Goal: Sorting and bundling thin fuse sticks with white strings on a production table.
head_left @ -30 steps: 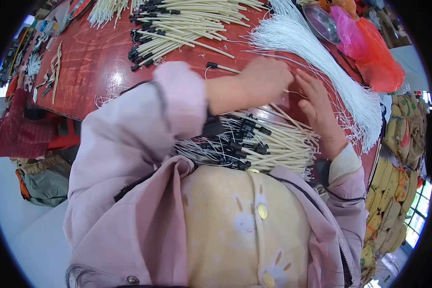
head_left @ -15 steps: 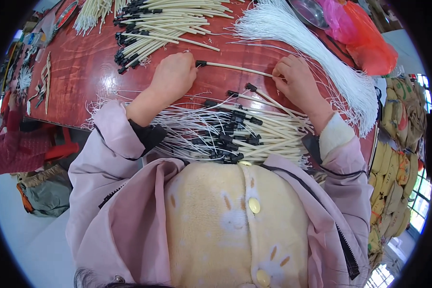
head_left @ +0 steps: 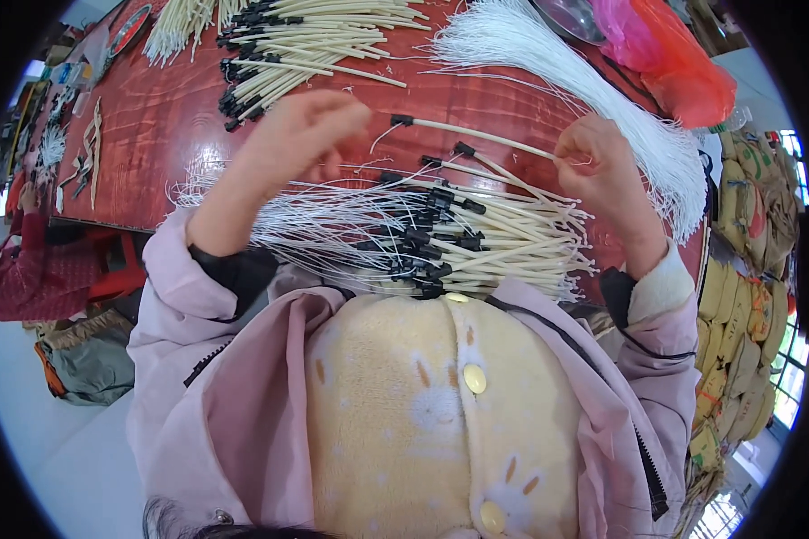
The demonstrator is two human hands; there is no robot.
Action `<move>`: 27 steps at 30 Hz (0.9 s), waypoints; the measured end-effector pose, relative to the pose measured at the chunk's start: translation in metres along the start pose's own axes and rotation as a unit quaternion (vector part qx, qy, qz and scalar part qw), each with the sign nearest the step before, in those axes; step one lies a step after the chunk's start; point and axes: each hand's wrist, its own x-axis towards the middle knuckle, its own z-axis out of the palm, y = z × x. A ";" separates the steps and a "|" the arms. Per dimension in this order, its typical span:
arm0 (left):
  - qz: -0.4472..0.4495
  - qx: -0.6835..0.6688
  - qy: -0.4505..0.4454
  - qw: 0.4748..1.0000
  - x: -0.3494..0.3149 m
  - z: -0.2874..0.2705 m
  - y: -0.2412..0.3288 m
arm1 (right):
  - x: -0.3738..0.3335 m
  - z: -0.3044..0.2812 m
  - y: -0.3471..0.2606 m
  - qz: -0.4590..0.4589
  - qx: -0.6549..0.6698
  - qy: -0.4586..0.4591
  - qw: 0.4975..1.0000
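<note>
My right hand (head_left: 600, 157) pinches one end of a thin cream tube (head_left: 485, 136) above the table. At the tube's other end sits a black fitting (head_left: 402, 119), from which a short white cord hangs down and left. To the left of that fitting, my left hand (head_left: 304, 135) is raised with its fingers apart and nothing visible in them, slightly smeared by motion. Just in front of me lies a loose pile of similar cream tubes (head_left: 503, 247) with black ends, their white cords (head_left: 319, 220) spreading leftward under my left forearm.
Beyond my hands on the red table (head_left: 166, 117) lies another stack of tubes (head_left: 328, 40) with black ends. A thick bundle of white cords (head_left: 548, 72) runs down the right side, near a metal bowl (head_left: 571, 18) and red plastic bag (head_left: 688, 76). Filled sacks (head_left: 733, 332) are piled at right.
My left hand has let go near the black fitting, opened and moved left. The right hand has moved right with the tube, and the white cord now dangles free.
</note>
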 end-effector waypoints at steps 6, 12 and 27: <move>0.010 0.070 -0.040 0.997 0.006 -0.007 -0.015 | 0.002 -0.010 -0.018 -0.028 -0.021 0.036 0.999; -0.020 -0.033 0.047 0.998 -0.012 0.002 -0.006 | -0.009 -0.013 -0.017 0.002 0.019 0.020 1.000; 0.042 0.098 0.282 0.953 -0.065 -0.160 -0.049 | -0.039 -0.046 -0.059 -0.017 0.024 -0.038 0.999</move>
